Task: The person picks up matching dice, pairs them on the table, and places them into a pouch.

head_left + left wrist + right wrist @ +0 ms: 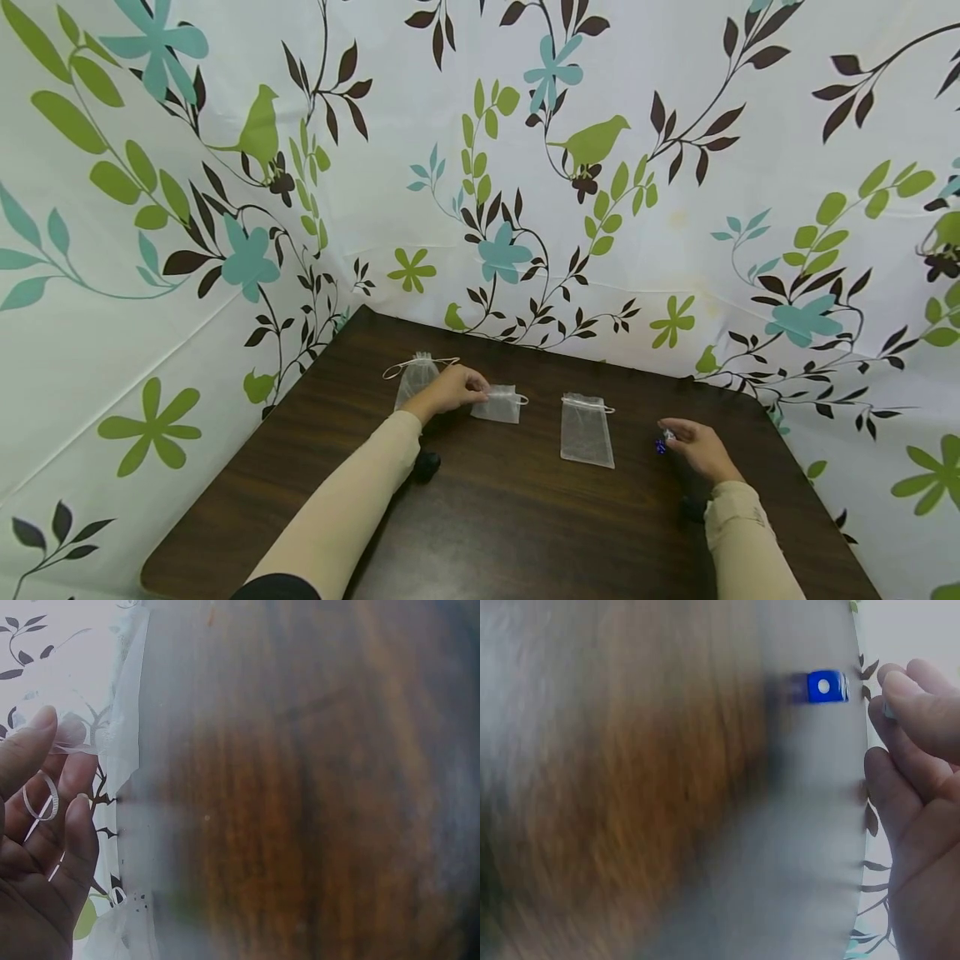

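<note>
A sheer white pouch [495, 406] is between the thumb and fingers of my left hand [453, 389], which pinches it at its left side; a loop of pale cord sticks out at its right end, over the desk [510, 500]. From the left wrist I see thin fabric at my fingertips and a white cord loop [54, 806] in front of my fingers. I can't tell whether the pouch is fully off the desk.

Just behind that hand, to the left, lies a second pouch [415, 382], its long drawstring spread out to both sides. A third pouch [587, 429] lies flat between my two hands, touching neither, its cord across the top.

Farther right, my right hand [701, 446] pinches a small pale piece [670, 434], mostly hidden by my fingers. Just beside my fingertips is a shiny blue cube [826, 686] with a white dot on one face.

My sleeves [356, 492] are beige. Behind the dark, wood-grained desk hangs a white cloth [360, 183] printed with birds, leaves and flowers.
</note>
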`<control>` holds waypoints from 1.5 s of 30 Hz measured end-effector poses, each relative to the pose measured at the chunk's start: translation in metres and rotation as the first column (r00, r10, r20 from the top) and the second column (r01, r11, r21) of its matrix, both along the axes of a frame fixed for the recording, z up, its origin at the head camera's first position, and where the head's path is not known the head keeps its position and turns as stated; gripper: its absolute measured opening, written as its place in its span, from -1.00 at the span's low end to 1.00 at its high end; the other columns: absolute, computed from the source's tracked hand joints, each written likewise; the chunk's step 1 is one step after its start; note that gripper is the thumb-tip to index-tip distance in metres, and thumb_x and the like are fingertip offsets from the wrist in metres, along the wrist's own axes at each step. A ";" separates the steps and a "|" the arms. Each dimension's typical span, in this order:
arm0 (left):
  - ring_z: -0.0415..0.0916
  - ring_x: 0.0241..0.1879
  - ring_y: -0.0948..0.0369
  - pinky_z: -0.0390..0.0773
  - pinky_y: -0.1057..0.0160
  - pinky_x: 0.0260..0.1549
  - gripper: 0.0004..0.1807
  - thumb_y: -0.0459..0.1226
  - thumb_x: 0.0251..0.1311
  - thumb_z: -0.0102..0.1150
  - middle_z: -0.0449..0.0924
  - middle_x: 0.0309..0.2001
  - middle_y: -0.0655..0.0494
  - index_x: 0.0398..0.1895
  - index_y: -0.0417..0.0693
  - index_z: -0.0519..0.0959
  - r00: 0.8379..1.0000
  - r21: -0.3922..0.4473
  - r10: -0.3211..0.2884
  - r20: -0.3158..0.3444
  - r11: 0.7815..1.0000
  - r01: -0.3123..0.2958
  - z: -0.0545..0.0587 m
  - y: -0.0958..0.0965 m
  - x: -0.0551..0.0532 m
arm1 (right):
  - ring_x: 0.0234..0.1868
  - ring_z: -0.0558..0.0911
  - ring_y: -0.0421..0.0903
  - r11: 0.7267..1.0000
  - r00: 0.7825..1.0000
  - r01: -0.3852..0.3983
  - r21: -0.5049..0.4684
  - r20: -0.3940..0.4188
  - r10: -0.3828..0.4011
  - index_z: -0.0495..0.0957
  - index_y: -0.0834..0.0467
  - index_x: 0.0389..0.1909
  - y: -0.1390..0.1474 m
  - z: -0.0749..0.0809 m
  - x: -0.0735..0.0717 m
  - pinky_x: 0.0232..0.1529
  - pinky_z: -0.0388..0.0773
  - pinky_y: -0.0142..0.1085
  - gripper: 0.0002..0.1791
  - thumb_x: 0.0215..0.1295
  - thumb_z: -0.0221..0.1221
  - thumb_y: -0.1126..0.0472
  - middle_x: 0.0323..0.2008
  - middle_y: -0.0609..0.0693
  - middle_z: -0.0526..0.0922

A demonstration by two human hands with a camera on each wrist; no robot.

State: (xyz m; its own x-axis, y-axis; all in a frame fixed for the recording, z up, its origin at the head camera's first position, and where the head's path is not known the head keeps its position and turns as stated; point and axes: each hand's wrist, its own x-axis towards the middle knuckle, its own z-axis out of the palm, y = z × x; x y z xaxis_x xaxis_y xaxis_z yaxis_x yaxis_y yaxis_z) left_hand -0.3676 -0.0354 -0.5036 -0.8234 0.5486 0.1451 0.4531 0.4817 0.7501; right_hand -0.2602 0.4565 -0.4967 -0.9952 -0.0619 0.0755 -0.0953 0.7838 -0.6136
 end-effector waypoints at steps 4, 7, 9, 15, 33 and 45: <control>0.62 -0.29 0.30 0.59 0.27 -0.26 -0.87 -0.24 0.24 0.42 0.76 -0.31 0.21 -0.19 -0.05 0.77 1.000 -0.004 -0.008 -0.010 1.000 0.008 0.000 -0.001 0.001 | 0.23 0.49 0.42 1.000 1.000 -0.002 0.006 0.011 0.002 0.50 0.45 0.20 -0.005 0.000 -0.002 0.12 0.50 0.19 -0.62 0.40 0.18 0.43 0.19 0.45 0.53; 0.61 -0.30 0.30 0.59 0.26 -0.27 -0.87 -0.25 0.24 0.41 0.76 -0.30 0.19 -0.19 -0.07 0.77 1.000 -0.004 -0.011 -0.024 1.000 0.011 0.000 -0.001 0.001 | 0.23 0.50 0.43 1.000 1.000 -0.006 0.006 0.009 0.006 0.51 0.44 0.20 -0.009 0.001 -0.004 0.11 0.50 0.19 -0.62 0.40 0.19 0.43 0.19 0.45 0.53; 0.60 -0.31 0.31 0.58 0.26 -0.28 -0.87 -0.25 0.24 0.41 0.76 -0.30 0.20 -0.19 -0.06 0.77 1.000 -0.006 -0.009 -0.021 1.000 0.009 0.000 -0.001 0.001 | 0.23 0.49 0.43 1.000 1.000 -0.014 0.005 0.011 0.014 0.50 0.44 0.21 -0.011 0.002 -0.005 0.12 0.50 0.19 -0.61 0.41 0.18 0.43 0.20 0.45 0.53; 0.58 -0.34 0.33 0.56 0.28 -0.30 -0.88 -0.25 0.25 0.41 0.75 -0.32 0.22 -0.19 -0.05 0.76 1.000 0.002 -0.003 0.003 1.000 0.003 0.002 0.001 0.000 | 0.28 0.46 0.42 0.999 1.000 -0.019 -0.026 0.015 0.019 0.48 0.41 0.26 -0.018 0.005 -0.011 0.15 0.47 0.21 -0.60 0.43 0.15 0.42 0.23 0.43 0.51; 0.59 -0.35 0.30 0.56 0.27 -0.33 -0.87 -0.26 0.24 0.41 0.75 -0.31 0.19 -0.18 -0.08 0.76 1.000 0.013 -0.002 0.016 1.000 0.001 0.001 0.001 -0.001 | 0.26 0.48 0.40 0.996 0.999 -0.051 -0.066 0.006 0.052 0.50 0.41 0.23 -0.044 0.003 -0.025 0.16 0.48 0.19 -0.61 0.41 0.17 0.43 0.22 0.41 0.53; 0.56 -0.37 0.32 0.54 0.29 -0.36 -0.86 -0.24 0.24 0.41 0.74 -0.30 0.22 -0.17 -0.05 0.76 1.000 0.014 0.002 0.024 1.000 -0.002 -0.002 0.000 -0.003 | 0.27 0.48 0.37 0.992 0.998 -0.059 -0.115 0.016 0.061 0.51 0.41 0.22 -0.063 0.002 -0.035 0.18 0.48 0.16 -0.62 0.41 0.16 0.47 0.22 0.40 0.53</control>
State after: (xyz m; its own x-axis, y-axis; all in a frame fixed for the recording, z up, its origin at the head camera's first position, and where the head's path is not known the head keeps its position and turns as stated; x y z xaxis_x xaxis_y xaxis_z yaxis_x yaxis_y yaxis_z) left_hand -0.3704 -0.0357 -0.5056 -0.8278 0.5451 0.1329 0.4341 0.4720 0.7673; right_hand -0.2949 0.3932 -0.4949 -0.9913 -0.1135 0.0666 -0.1275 0.7019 -0.7008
